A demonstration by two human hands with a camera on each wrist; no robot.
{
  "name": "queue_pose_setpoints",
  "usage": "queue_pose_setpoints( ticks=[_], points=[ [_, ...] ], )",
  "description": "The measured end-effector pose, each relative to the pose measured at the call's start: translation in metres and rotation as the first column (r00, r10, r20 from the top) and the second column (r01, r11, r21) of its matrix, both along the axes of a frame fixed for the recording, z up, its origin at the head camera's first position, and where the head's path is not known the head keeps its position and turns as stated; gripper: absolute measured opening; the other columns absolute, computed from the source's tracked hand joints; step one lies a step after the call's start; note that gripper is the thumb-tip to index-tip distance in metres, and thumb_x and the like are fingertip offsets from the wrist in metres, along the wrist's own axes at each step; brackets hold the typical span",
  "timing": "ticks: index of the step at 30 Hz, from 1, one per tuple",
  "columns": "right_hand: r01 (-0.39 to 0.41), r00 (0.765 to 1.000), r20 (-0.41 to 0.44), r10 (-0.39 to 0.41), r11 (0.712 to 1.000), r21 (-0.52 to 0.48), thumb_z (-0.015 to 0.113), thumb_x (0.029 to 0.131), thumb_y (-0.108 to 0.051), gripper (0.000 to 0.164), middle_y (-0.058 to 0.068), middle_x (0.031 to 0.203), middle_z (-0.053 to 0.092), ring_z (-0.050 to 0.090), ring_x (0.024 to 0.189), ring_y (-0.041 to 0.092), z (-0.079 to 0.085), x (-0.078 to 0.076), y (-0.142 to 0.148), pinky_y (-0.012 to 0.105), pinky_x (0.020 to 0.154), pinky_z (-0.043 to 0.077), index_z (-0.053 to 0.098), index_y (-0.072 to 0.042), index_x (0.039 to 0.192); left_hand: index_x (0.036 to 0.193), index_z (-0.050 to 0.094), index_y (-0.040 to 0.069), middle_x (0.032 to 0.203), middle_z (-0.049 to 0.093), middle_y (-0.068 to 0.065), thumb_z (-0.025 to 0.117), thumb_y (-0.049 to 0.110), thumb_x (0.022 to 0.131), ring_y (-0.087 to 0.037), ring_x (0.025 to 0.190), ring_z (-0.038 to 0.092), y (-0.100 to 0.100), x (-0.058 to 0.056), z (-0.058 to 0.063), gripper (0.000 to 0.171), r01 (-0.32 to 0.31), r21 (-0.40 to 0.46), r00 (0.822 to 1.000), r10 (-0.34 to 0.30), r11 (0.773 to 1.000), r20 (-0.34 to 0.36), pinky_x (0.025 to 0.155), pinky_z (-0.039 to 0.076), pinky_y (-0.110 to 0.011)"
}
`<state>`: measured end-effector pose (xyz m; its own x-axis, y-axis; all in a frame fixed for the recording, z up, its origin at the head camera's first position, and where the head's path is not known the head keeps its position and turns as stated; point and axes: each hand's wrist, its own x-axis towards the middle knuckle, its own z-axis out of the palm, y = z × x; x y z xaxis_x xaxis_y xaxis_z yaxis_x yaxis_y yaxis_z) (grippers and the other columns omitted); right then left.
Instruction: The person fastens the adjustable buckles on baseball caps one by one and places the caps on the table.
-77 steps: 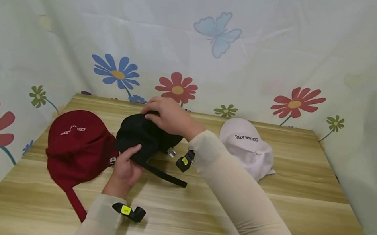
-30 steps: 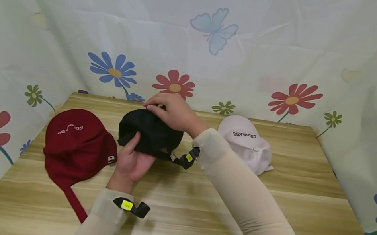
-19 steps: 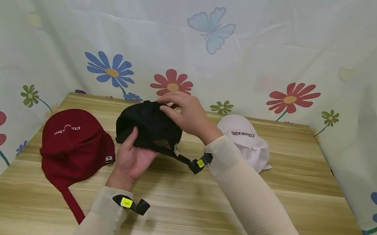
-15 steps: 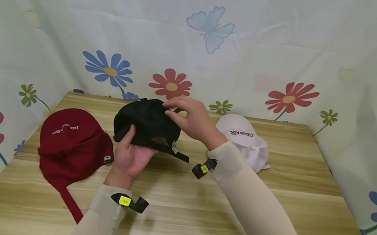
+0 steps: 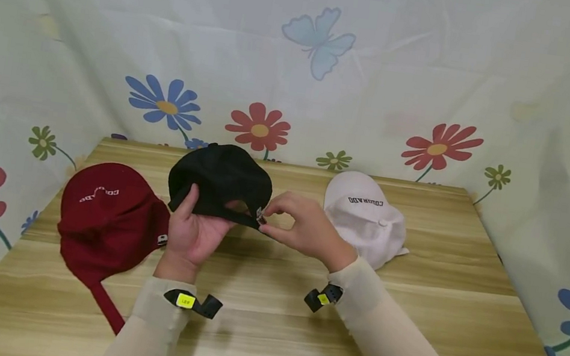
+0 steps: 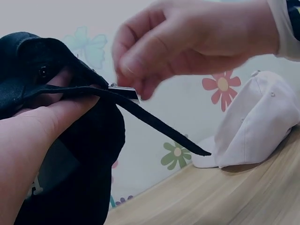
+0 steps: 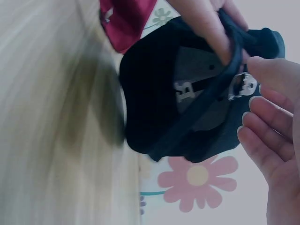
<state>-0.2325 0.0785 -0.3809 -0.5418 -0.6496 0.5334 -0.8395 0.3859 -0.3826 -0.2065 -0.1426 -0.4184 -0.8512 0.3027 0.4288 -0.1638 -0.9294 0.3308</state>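
A black baseball cap point(image 5: 225, 173) is held up off the table in my left hand point(image 5: 195, 235), thumb on the outside and fingers beneath, near its back opening. In the left wrist view, the cap's loose strap point(image 6: 164, 129) sticks out past a small metal buckle point(image 6: 125, 92). At that buckle, my right hand point(image 5: 305, 229) brings thumb and index fingertip together; motion blurs it in the left wrist view. In the right wrist view, the buckle point(image 7: 236, 86) lies by the right thumb tip, with the other fingers spread loosely below. The cap's dark inside, with a pale tag, faces that camera.
To the left, a dark red cap point(image 5: 109, 220) lies on the wooden table point(image 5: 263, 333), its strap trailing toward the front. A pale pink cap point(image 5: 367, 217) rests at the right, beyond my right hand. Flower-printed cloth point(image 5: 372, 105) walls the table's back and sides.
My right hand has left the cap's top and come down to the buckle on the right. Held in my left hand, the black cap has turned and risen slightly, showing its back opening.
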Motion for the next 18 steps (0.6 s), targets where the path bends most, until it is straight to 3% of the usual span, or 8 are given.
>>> queue_pose_setpoints(
  ticks=[7,15,18],
  points=[
    [-0.008,1.000,-0.007,0.008,1.000,0.008,0.072,0.077,-0.027,0.020,-0.008,0.091,0.061,0.057,0.086,0.002,-0.016,0.001,0.000,0.018,0.079,0.049,0.063,-0.017,0.092,0.144,0.018,0.022,0.149,0.023,-0.005,0.019,0.038,0.099,-0.027,0.133,0.030,-0.001,0.001,0.000,0.048,0.008,0.004,1.000,-0.008,1.000,-0.009,0.107,0.025,-0.054],
    [0.002,1.000,-0.018,-0.002,1.000,0.001,0.065,0.084,-0.028,0.013,-0.009,0.093,0.063,0.059,0.086,0.003,-0.019,0.002,-0.003,0.018,0.080,0.049,0.064,-0.019,0.094,0.144,0.018,0.024,0.151,0.020,-0.004,0.020,0.039,0.099,-0.029,0.138,0.022,-0.003,0.002,0.000,0.047,-0.001,-0.029,1.000,0.001,1.000,-0.012,0.107,0.026,-0.053],
    [-0.004,1.000,-0.017,0.004,1.000,-0.023,0.064,0.085,-0.027,0.011,-0.009,0.092,0.064,0.060,0.085,0.004,-0.019,0.002,-0.003,0.017,0.079,0.049,0.064,-0.019,0.092,0.144,0.019,0.024,0.150,0.021,-0.004,0.020,0.039,0.099,-0.029,0.136,0.025,-0.004,0.003,0.000,0.047,-0.001,-0.028,1.000,0.001,1.000,-0.004,0.108,0.024,-0.053]
  ],
)
